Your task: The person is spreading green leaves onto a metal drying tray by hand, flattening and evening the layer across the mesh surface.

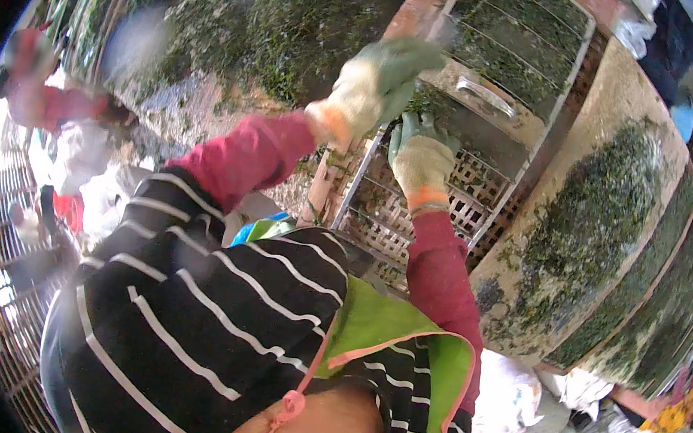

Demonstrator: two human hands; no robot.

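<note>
My left hand [378, 87], in a cream knitted glove with a green coated palm, is blurred above the wooden rim between a heap of green leaves [292, 21] and a metal-framed rack [357, 179]. My right hand [422, 151], gloved the same way, rests fingers forward on the near part of the rack, by a small clump of leaves. Under it shows a slotted woven-looking grid [480, 187]. Beyond it lies a board with a metal handle [486, 96], and green leaves [511, 35] cover the rack's far part. Whether either hand holds leaves is hard to tell.
More leaves [593, 214] lie on a pale board at the right, with further leaf-covered beds past it. A co-worker in red sleeves [55, 106] is at the far left, and another person in yellow [676, 413] at the lower right. White bags [504, 411] stand at the right.
</note>
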